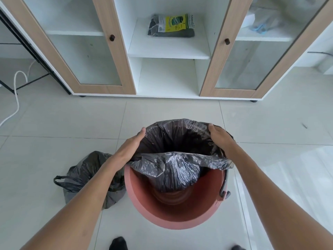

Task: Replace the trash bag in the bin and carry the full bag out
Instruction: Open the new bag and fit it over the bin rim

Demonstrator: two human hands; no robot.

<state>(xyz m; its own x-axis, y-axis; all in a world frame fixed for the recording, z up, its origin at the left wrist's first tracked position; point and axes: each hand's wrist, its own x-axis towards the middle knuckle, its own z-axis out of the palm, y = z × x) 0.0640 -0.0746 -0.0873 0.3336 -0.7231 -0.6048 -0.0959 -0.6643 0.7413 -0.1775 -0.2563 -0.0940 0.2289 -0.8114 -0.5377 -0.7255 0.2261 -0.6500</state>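
Note:
A terracotta-red round bin (173, 219) stands on the tiled floor right below me. A fresh black trash bag (173, 165) hangs inside it, its mouth stretched over the far half of the rim while the near edge sags loose into the bin. My left hand (132, 144) lies flat against the bag at the bin's left rim, fingers straight. On the right rim my right hand (219, 136) grips the bag's edge with the fingers curled over it. The full, tied black bag (90, 177) sits on the floor to the left of the bin, partly behind my left forearm.
A white cabinet (169, 49) with wood-framed glass doors stands ahead; a pack of trash bags (171, 25) lies on its middle shelf. A white cable (16, 98) trails over the floor at far left. My dark-socked feet (118, 243) show at the bottom edge.

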